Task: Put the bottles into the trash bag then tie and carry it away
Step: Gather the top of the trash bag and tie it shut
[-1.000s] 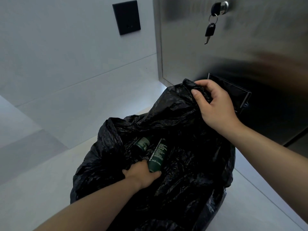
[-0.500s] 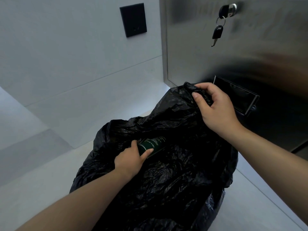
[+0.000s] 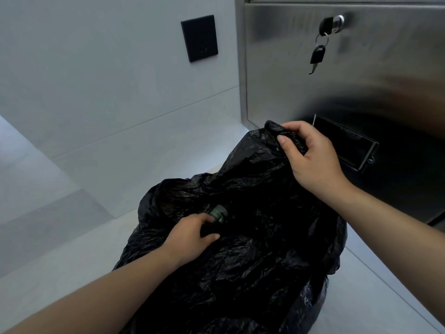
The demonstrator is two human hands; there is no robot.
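- The right hand (image 3: 310, 162) pinches a bunched fold at the top edge of the black trash bag (image 3: 252, 249), thumb over curled fingers, lifting that side of the mouth.
- The left hand (image 3: 190, 239) reaches inside the bag, fingers and thumb curled round a dark green bottle (image 3: 218, 213).
- The bottle lies tilted within the bag's opening.
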